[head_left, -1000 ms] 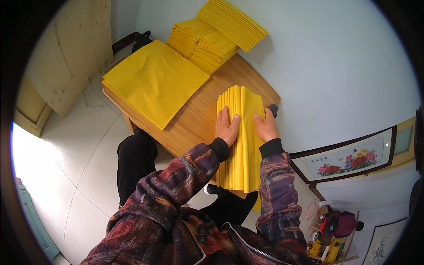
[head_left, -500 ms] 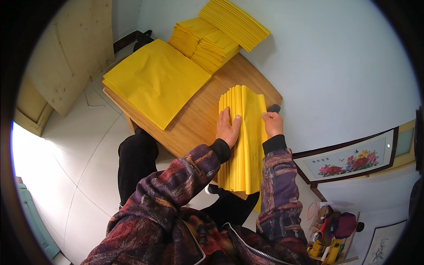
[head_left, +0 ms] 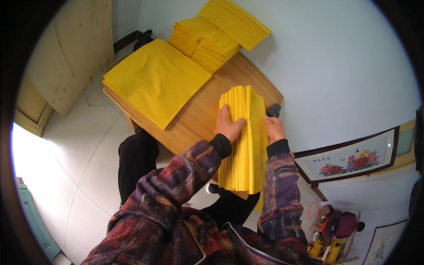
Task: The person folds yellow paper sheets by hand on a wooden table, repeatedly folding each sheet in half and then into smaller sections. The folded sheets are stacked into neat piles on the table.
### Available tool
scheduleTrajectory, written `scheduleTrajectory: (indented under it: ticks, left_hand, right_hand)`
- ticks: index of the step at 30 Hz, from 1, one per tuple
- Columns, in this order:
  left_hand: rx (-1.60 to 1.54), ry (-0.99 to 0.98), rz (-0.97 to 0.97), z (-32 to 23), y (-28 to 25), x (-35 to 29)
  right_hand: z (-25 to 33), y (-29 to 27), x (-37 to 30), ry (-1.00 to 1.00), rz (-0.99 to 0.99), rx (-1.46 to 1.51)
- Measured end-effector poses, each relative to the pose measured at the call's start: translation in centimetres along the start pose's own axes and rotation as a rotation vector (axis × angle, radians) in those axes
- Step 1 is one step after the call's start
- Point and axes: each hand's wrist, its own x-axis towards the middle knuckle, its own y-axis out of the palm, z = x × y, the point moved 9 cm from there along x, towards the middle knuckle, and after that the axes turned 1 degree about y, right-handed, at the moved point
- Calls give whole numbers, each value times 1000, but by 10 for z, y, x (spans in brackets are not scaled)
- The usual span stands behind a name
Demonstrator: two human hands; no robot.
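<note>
Both hands have shifted slightly on the fanned stack of yellow paper sheets — our left hand lies flat on top, our right hand now curls over its right edge — pressing, not clamping.

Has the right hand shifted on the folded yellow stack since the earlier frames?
Yes. The right hand has slid off the folded yellow stack to its right edge, toward the dark object.

It's a thick stack of bright yellow paper sheets, long and narrow, fanned so the edges make ridges running lengthwise. It lies flat on the wooden table near its right edge, with the near end sticking out past the table's front edge. Both hands press on its far half.
</note>
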Motion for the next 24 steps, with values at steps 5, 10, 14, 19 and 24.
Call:
scheduleTrajectory:
  ticks: [5,10,14,19,24]
  left_hand:
    - [58,3,-5,-4,-1,6]
    - [162,18,-12,-8,-1,5]
    - [161,24,-2,-9,-1,5]
    - [125,37,0,-11,-1,6]
    - [97,21,11,-10,-1,5]
  right_hand:
    - [9,-11,-18,-115,-20,-112]
    - [15,-23,-32,-218,-95,-273]
    - [8,-17,-27,-174,-8,-220]
    - [5,-10,-26,-148,47,-136]
    - [6,-10,-29,-130,36,-132]
